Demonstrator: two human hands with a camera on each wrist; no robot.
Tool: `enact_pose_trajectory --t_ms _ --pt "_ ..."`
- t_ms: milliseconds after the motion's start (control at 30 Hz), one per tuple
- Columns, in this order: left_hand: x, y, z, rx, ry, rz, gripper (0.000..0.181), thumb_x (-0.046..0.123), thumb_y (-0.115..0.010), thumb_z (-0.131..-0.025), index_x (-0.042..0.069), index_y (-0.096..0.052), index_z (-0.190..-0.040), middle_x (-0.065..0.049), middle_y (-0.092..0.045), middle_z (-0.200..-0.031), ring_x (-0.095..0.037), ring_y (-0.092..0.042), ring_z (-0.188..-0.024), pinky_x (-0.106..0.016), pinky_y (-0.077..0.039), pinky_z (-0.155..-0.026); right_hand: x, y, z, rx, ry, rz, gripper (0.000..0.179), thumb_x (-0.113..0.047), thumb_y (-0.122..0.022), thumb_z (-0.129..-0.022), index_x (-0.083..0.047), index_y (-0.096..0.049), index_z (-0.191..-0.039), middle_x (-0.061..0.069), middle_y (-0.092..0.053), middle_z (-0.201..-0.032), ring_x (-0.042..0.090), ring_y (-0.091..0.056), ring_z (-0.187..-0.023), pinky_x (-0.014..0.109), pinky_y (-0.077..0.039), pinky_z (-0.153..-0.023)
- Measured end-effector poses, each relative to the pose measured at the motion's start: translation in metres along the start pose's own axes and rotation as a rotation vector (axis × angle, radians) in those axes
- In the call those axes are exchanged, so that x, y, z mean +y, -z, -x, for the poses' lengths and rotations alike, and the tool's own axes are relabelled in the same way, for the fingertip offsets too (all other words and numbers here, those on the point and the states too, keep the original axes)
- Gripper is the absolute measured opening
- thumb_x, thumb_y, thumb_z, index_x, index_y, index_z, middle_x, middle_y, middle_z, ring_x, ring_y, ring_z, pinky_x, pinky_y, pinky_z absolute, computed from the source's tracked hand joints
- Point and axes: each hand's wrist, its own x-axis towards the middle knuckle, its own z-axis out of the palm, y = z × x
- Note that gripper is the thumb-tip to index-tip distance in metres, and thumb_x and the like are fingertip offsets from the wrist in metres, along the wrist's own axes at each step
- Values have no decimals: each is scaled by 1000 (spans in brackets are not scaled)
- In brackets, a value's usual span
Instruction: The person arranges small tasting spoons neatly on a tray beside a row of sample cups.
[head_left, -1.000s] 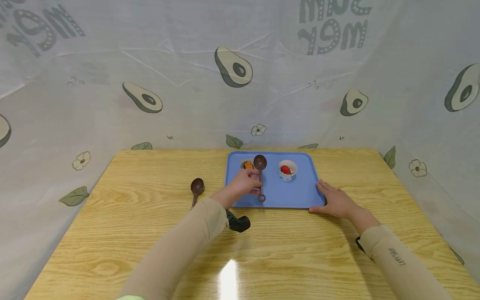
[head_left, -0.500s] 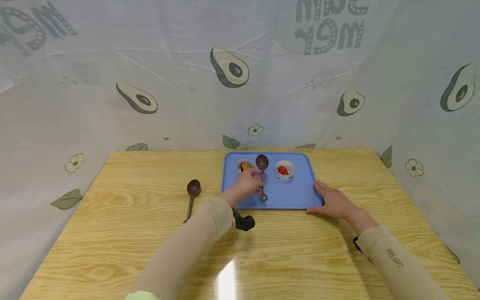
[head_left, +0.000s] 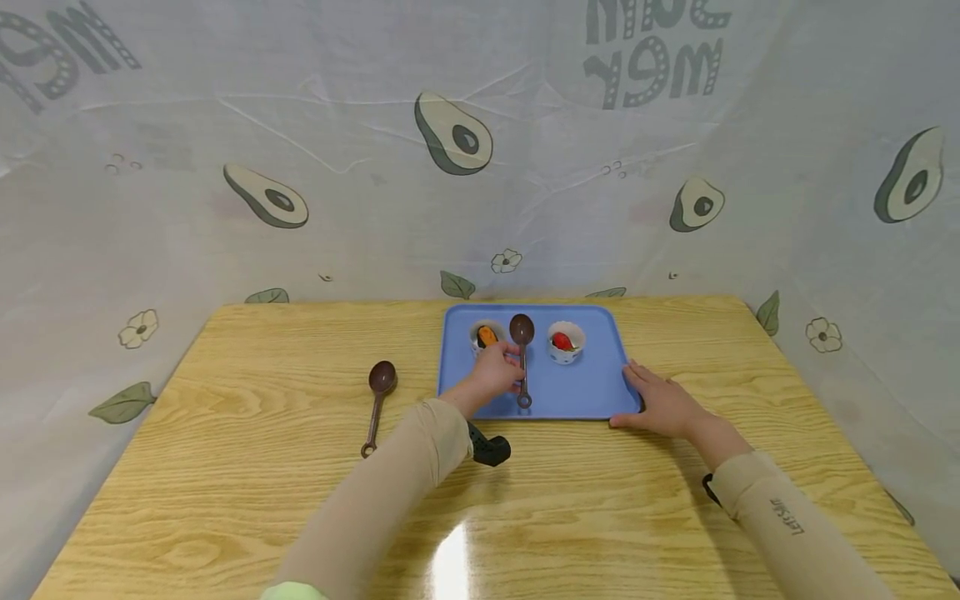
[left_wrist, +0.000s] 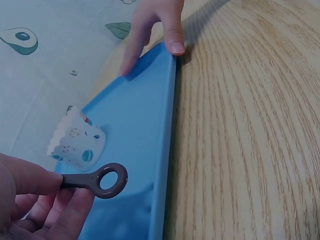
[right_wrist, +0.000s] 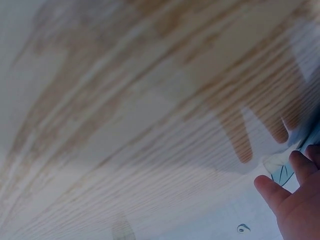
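Brown spoon (head_left: 522, 330) at the middle of the blue tray (head_left: 573, 396), pinched by the left hand (head_left: 495, 370).
The left hand's thumb and fingers are clamped on the handle, bowl toward the tray's far side and ring end toward its near rim, a hold that probably keeps the bowl free of the palm; whether the spoon touches the tray I cannot tell. The right hand (head_left: 663, 406) spans the tray's near right corner, fingers apart, thumb at the near edge, likely steadying it. On the tray, a left cup (head_left: 475, 348) with an orange item (head_left: 487, 336) and a right cup (head_left: 564, 358) with a red item (head_left: 562, 341) leave a gap where the bowl shows. Left of the tray, a second spoon (head_left: 383, 377) lies on the worktop (head_left: 292, 400); the left sleeve (head_left: 390, 492) passes close to its ring end, so sideways room looks tightest there.
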Motion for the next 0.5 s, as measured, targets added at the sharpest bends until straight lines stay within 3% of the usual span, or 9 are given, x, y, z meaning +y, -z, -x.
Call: enact_pose_trajectory --t_ms 233,267,300,400,500 --pt "-10 -5 -8 14 -10 -31 32 -8 -55 -86 -3 -51 -117 -10 -51 -85 -20 -55 -66 -38 -57 -65 0 0 0 6 8 12 102 -60 -64 -78 7 -25 -144 28 -21 -150 48 -25 -135 67 -23 -105" --pt "-13 -5 -13 15 -12 -36 32 -8 -56 -85 -3 -51 -116 -11 -52 -85 -22 -56 -65 -39 -58 -65 0 0 0 7 9 12 102 -60 -64 -78 7 -26 -144 28 -21 -150 48 -25 -135 67 -23 -105" --pt "-23 -6 -22 7 -52 -21 30 -8 -57 -83 -2 -52 -112 -11 -52 -83 -21 -56 -62 -37 -57 -61 0 0 0 9 10 11 101 -60 -64 -78 7 -26 -144 28 -21 -150 48 -25 -135 67 -23 -105" --pt "-34 -8 -33 3 -60 -30 29 -8 -58 -82 0 -53 -110 -11 -54 -82 -22 -57 -60 -36 -57 -57 0 0 1 11 9 10 101 -59 -64 -77 7 -26 -144 28 -21 -150 48 -26 -135 67 -23 -105" --pt "-32 -10 -30 8 -54 -53 29 -8 -57 -83 -3 -53 -111 -12 -55 -83 -21 -57 -60 -35 -57 -57 -1 0 1 11 10 13 101 -59 -64 -77 7 -26 -144 28 -21 -150 48 -26 -135 67 -24 -105"
